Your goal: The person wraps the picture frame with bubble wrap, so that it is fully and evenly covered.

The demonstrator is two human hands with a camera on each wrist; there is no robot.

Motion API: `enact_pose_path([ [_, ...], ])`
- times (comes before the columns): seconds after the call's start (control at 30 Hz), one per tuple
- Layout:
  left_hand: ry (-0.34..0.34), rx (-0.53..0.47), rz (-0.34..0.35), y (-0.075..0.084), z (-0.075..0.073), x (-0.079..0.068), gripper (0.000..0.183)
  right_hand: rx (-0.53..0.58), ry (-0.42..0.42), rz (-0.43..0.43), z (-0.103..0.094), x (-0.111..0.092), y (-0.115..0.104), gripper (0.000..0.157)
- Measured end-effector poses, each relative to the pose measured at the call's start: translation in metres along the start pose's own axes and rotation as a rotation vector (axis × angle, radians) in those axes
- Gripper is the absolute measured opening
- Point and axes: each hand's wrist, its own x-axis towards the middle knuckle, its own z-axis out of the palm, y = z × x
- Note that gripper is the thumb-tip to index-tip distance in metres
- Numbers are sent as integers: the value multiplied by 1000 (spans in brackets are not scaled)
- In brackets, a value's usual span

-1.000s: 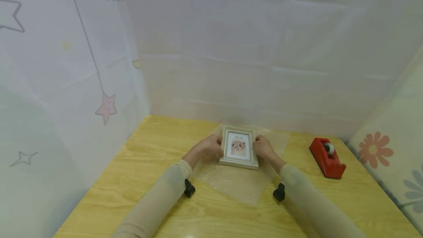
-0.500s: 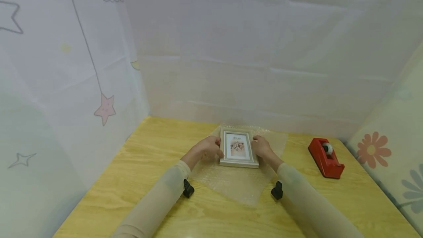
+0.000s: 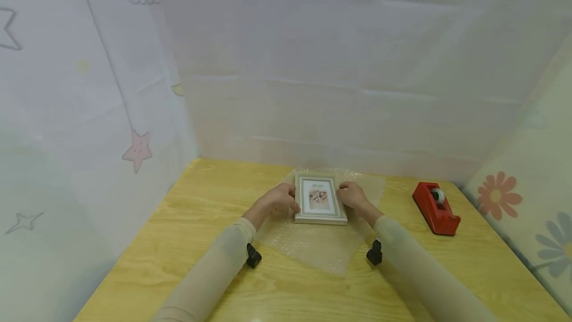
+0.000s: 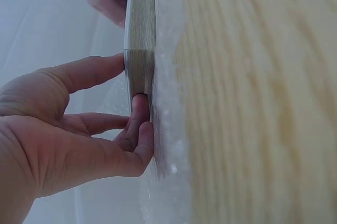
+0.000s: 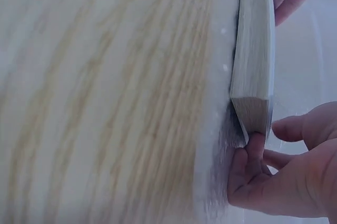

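You can read no text in any view. The one bit of lettering you can make out as such is a short dark line of print (image 3: pixel 318 186) on the white insert (image 3: pixel 318 204) of the picture frame (image 3: pixel 321 221), above the printed flowers (image 3: pixel 319 196); in the head view it is too small and blurred for you to tell a single letter or number. In both wrist views you see that frame edge-on, its printed face out of your sight

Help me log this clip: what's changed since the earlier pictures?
The picture frame turned slightly counterclockwise in the head view, which itself shifted a little. Nothing was grasped or released; left hand and right hand still hold it on the bubble wrap.
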Motion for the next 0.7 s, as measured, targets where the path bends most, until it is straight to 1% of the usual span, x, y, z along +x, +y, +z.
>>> enact_pose_path([
  [0.1, 9, -13, 10, 0, 0, 0, 46, 34, -37, 9, -7, -3, -1, 43],
  [0.23, 1, -3, 15, -2, 1, 0, 47, 143, -96, -6, -16, -14, 3, 43],
  [0.3, -6, 16, 15, -4, 1, 0, 46, 183, -132, -59, -20, -20, 5, 43],
  [0.37, -20, 31, 20, -5, -1, 0, 46, 195, -167, -113, -25, -26, 4, 42],
  [0.43, -31, 46, 28, -4, -3, -1, 42, 176, -200, -192, -31, -32, 2, 41],
  [0.6, -63, 59, 65, -3, -7, -2, 39, -11, -237, -427, -45, -48, 2, 32],
  [0.67, -74, 57, 85, -2, -6, -3, 42, -70, -271, -513, -51, -58, 2, 31],
  [0.7, -76, 57, 95, -1, -6, -3, 43, -81, -301, -542, -54, -64, 2, 32],
])
